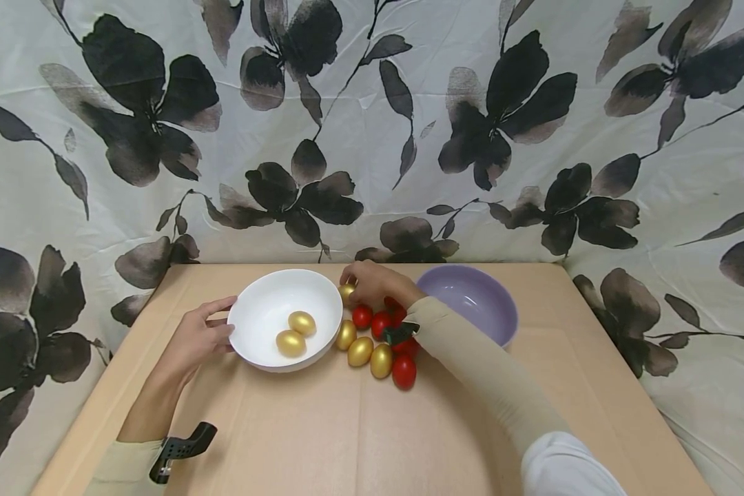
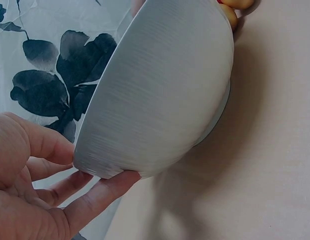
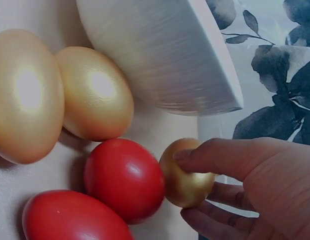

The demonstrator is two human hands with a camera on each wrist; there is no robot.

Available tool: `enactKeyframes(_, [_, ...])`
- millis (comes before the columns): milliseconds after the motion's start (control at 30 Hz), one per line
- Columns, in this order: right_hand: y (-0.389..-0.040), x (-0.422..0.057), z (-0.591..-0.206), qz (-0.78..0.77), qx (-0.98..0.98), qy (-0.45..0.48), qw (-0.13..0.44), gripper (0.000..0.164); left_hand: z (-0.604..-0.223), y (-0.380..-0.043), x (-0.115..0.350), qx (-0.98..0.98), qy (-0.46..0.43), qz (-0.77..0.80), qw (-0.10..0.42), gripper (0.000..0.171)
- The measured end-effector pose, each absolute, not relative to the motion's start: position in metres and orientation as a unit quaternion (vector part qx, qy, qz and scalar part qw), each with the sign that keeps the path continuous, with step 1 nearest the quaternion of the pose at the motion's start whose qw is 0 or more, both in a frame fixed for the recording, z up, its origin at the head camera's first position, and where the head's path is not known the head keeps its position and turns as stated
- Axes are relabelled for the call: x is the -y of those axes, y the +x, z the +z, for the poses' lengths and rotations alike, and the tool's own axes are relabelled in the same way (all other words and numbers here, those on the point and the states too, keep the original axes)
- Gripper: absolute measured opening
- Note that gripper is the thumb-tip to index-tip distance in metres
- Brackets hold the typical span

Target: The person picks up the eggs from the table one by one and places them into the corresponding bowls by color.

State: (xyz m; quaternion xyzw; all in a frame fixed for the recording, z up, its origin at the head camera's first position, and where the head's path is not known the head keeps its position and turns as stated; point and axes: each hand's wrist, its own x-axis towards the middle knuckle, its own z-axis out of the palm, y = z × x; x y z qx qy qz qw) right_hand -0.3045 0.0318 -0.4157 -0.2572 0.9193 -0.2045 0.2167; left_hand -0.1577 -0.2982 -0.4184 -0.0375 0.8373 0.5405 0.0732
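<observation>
A white bowl [image 1: 254, 310] stands left of centre on the table, with two gold eggs [image 1: 291, 343] lying inside. My left hand [image 1: 201, 334] holds the bowl by its left side, thumb at the rim and fingers against the outer wall in the left wrist view. Just past the bowl's right side, my right hand [image 1: 381, 281] pinches a gold egg [image 3: 181, 182] between thumb and fingers. That egg overlaps a red egg [image 3: 125, 181] in the right wrist view. Three more gold eggs [image 1: 360, 351] lie near the bowl, beside several red eggs [image 1: 404, 372] partly hidden by my right wrist.
A purple bowl [image 1: 471, 303] stands at the back right, partly behind my right forearm. The light wooden table [image 1: 297, 427] ends at a floral cloth [image 1: 359, 138] hanging behind it. Dark straps [image 1: 182, 451] sit on both wrists.
</observation>
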Motion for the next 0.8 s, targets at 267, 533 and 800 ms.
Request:
enactKeyframes(267, [-0.307,-0.037,-0.408,-0.215,-0.913,-0.297,0.181,0.035,-0.420,-0.159,0.299,-0.837,-0.039,0.541,0.077,0.063])
enactKeyframes(533, [-0.304,-0.043,-0.401,-0.231,-0.903,-0.319,0.172,0.034,-0.420,-0.157,0.300,-0.836,-0.040,0.541,0.082,0.064])
enactKeyframes(800, [-0.304,-0.048,-0.396,-0.270,-0.886,-0.335,0.175,0.030,-0.418,-0.157,0.300,-0.835,-0.036,0.543,0.080,0.064])
